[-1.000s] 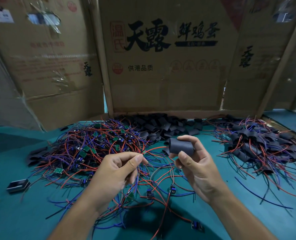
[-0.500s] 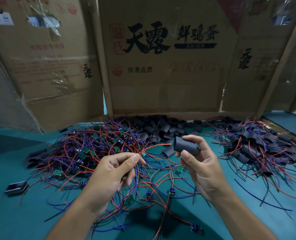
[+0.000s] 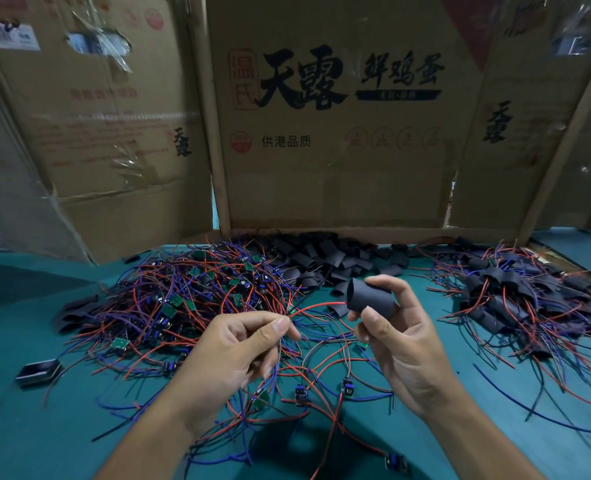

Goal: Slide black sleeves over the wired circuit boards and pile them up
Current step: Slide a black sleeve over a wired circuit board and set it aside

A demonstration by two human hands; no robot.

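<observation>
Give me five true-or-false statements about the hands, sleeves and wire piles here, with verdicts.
1. The right hand holds a black tubular sleeve. True.
2. The left hand lies flat and open on the teal table. False: it pinches thin red and blue wires.
3. The loose heap of empty black sleeves lies against the printed cardboard box. True.
4. The pile of sleeved boards lies at the left. False: it lies at the right.
5. The held sleeve already covers a board. False: its open end looks empty.

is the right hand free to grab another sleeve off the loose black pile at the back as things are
Probably not yet. The right hand already holds a black sleeve in its fingers, so it is occupied. The path itself looks free: the loose sleeve pile lies just beyond it with nothing between.
</observation>
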